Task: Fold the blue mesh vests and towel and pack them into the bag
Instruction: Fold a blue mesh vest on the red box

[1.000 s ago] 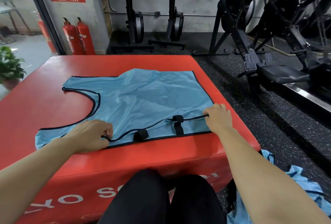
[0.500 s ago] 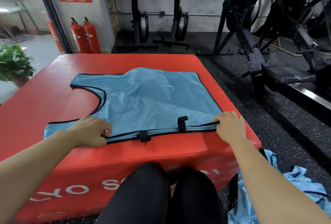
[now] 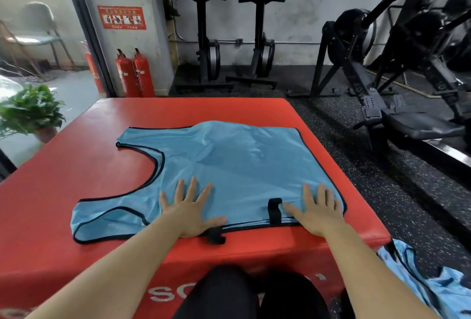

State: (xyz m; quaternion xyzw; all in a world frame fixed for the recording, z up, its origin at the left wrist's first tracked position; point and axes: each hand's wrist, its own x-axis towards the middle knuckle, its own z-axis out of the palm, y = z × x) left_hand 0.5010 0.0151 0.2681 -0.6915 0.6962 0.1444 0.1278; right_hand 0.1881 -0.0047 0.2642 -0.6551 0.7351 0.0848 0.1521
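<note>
A light blue mesh vest [image 3: 229, 160] with black trim lies spread flat on the red padded box [image 3: 63, 186], its neck opening to the left. My left hand [image 3: 190, 210] presses flat on the vest's near edge with fingers spread, beside a black strap [image 3: 215, 236]. My right hand [image 3: 314, 210] lies flat on the vest's near right corner, just right of another black strap [image 3: 274, 210]. More blue mesh fabric [image 3: 430, 285] lies heaped on the floor at the lower right. No bag or towel is in view.
The box's right edge drops to a black speckled floor [image 3: 382, 191]. Rowing machines [image 3: 407, 104] stand to the right and at the back wall. Red fire extinguishers [image 3: 135, 76] and a potted plant [image 3: 30, 112] stand at the left.
Both hands let go of the vest's near edge, which they were pinching, and now lie flat with spread fingers on the cloth. The camera has tilted up slightly.
</note>
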